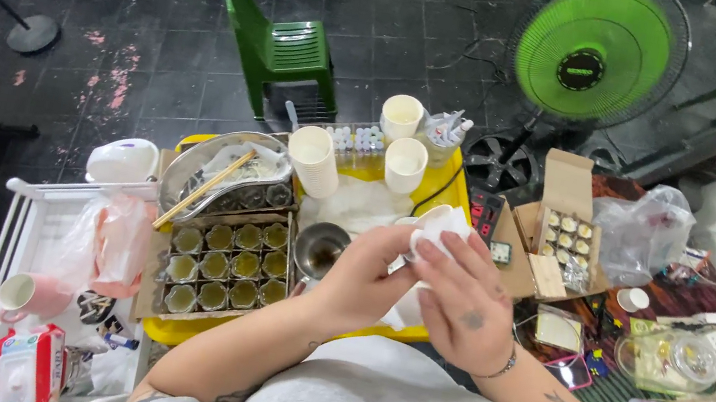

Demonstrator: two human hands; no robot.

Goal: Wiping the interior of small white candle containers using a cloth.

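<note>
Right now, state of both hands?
Left hand: closed on the white tissue, gripping it from the left.
Right hand: fingers curled over the same tissue, holding it above the yellow tray.

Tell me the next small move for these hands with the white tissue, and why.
Probably keep wiping: both the left hand and right hand grip the white tissue wrapped around something hidden, above the yellow tray, beside the small metal bowl.
</note>
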